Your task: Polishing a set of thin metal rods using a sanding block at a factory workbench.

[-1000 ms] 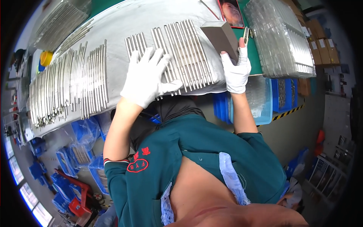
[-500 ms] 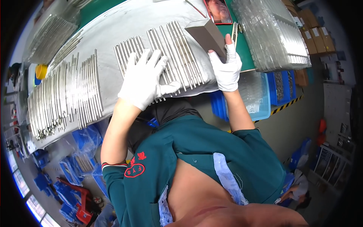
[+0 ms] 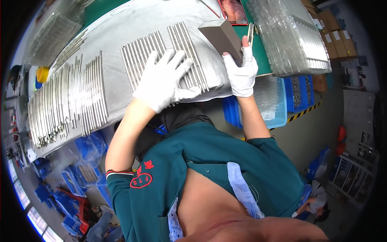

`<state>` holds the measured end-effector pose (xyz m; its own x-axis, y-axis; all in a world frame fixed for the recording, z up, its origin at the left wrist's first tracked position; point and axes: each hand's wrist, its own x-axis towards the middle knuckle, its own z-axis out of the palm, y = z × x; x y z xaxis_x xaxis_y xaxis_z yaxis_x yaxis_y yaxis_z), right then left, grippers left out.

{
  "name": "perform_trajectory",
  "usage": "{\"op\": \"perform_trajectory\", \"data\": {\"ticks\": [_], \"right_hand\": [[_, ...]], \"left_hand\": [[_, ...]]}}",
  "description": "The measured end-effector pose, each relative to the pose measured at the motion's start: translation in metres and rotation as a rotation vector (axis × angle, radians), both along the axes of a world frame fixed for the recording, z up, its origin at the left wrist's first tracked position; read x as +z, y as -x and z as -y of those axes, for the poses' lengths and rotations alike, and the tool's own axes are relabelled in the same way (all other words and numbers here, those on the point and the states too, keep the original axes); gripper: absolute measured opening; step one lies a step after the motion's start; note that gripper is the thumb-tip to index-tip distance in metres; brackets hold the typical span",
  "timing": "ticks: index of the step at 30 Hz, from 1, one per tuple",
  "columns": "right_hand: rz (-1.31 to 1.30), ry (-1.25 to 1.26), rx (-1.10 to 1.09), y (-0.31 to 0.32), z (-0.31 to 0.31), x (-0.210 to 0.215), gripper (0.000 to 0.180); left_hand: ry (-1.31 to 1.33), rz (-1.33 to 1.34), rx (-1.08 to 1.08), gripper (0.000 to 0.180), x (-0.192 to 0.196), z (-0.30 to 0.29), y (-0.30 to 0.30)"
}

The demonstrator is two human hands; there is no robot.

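My gloved left hand (image 3: 164, 84) lies palm down with fingers spread over a row of thin metal rods (image 3: 139, 56). Its fingertips reach toward a second, narrower batch of rods (image 3: 183, 42), and a gap shows between the two at their far ends. The palm and fingers hide the rods' near middle part. In my gloved right hand (image 3: 242, 74) is a dark brown rectangular block (image 3: 221, 37) with a paler end face, tilted at the table's right side. The thumb lies along one side of the block; some fingers are hidden behind it.
More metal rods (image 3: 70, 94) lie in a wide row at the left. A yellow round object (image 3: 42, 74) sits behind them. Plastic-wrapped stacks (image 3: 286, 38) stand at the right, near a red-edged picture screen (image 3: 234, 11). Blue bins (image 3: 300, 92) are below the table's right edge.
My left hand has slid slightly right across the rods. The left batch now spans wider, while the right batch is narrower and ends farther left. My right hand and the block have barely moved.
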<state>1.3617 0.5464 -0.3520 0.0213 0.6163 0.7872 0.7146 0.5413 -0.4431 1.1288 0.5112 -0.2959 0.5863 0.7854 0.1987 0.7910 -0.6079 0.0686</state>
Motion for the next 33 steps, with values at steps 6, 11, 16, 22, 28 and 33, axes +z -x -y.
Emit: {"op": "perform_trajectory", "data": {"ticks": [6, 11, 16, 22, 28, 33], "right_hand": [[-0.033, -0.022, 0.023, 0.0, -0.002, -0.001, 0.074], [-0.071, -0.067, 0.06, -0.001, 0.001, -0.003, 0.082], [-0.203, -0.072, 0.157, -0.006, 0.011, -0.012, 0.093], [-0.183, -0.079, 0.144, -0.006, 0.012, -0.014, 0.094], [-0.148, -0.075, 0.147, -0.005, 0.011, -0.011, 0.094], [-0.126, -0.076, 0.138, -0.005, 0.01, -0.008, 0.094]], "left_hand": [[-0.093, -0.036, 0.137, 0.06, -0.007, -0.008, 0.035], [-0.126, -0.066, 0.116, 0.058, -0.018, -0.032, 0.04], [-0.133, -0.097, -0.019, 0.053, -0.022, -0.05, 0.029], [-0.098, -0.137, -0.09, 0.051, -0.027, -0.066, 0.001], [-0.11, -0.072, -0.169, 0.037, -0.03, -0.08, -0.03], [-0.105, -0.091, -0.168, 0.042, -0.031, -0.079, -0.023]]}}
